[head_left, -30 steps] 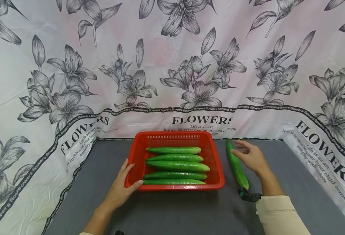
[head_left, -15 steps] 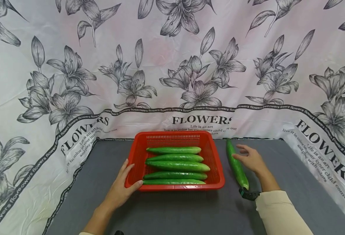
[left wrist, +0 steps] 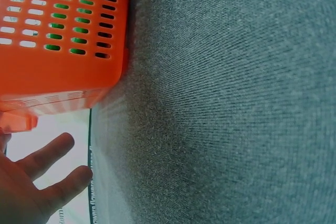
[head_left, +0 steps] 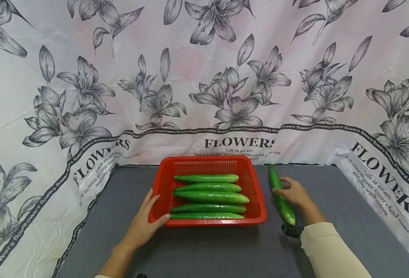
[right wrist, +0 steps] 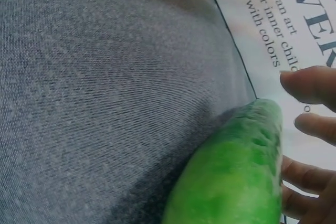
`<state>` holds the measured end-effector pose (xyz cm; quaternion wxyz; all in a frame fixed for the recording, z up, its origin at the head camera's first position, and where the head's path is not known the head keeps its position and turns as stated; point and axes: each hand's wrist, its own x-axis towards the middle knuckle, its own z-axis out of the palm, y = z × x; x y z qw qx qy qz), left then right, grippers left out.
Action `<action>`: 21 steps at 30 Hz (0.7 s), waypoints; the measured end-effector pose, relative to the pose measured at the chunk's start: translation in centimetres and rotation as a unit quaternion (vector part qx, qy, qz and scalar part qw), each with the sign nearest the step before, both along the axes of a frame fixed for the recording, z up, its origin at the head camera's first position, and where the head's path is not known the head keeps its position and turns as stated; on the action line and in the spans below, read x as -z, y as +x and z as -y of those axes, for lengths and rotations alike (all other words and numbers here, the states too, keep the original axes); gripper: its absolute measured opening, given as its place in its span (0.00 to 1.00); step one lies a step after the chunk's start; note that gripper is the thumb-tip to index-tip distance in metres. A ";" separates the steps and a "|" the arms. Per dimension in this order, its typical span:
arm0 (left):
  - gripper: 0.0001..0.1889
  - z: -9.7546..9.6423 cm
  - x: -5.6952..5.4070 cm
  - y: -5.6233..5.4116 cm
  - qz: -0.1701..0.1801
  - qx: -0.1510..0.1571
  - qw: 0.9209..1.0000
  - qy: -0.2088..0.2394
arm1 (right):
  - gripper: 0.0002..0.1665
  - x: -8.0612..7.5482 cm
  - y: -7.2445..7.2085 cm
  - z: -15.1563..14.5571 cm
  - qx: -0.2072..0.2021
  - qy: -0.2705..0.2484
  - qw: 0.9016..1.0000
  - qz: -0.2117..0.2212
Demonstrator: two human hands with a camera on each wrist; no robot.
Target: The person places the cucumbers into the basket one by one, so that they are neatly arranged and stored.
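Note:
A long green cucumber [head_left: 283, 204] lies lengthwise on the grey table to the right of the red plastic basket [head_left: 222, 222]. My right hand [head_left: 295, 194] is over its middle, thumb and fingers spread apart. Seen from the right wrist, the thumb [right wrist: 310, 85] is off the cucumber [right wrist: 231, 182], while lower fingers are right at its side. Several more cucumbers [head_left: 211, 197] lie side by side in the basket. At the basket's left end, my left hand [head_left: 143, 224] has its thumb at the near rim corner and its other fingers spread along the outer side.
A white flower-printed cloth [head_left: 239, 144] hangs behind the table [head_left: 204, 251] and at both sides. The basket's back wall is close to this cloth. A dark wrist strap [head_left: 292, 230] is on my right wrist, beside the cucumber's near end.
My right hand has come slightly down and nearer to the cucumber, its thumb now overlapping the cucumber's middle. The left hand, basket and cucumbers have stayed put.

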<state>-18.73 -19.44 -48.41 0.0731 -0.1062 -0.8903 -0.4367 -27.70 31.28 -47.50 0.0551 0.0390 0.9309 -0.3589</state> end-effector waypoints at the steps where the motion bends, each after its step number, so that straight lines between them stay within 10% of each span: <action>1: 0.40 0.0 0.0 0.0 0.000 0.000 1.000 0.000 | 0.42 0.1 -0.1 0.0 0.000 0.002 1.000 0.001; 21: 0.40 0.0 -0.1 0.1 0.004 -0.005 1.000 -0.001 | 0.39 0.2 0.3 0.1 0.049 0.004 0.998 0.032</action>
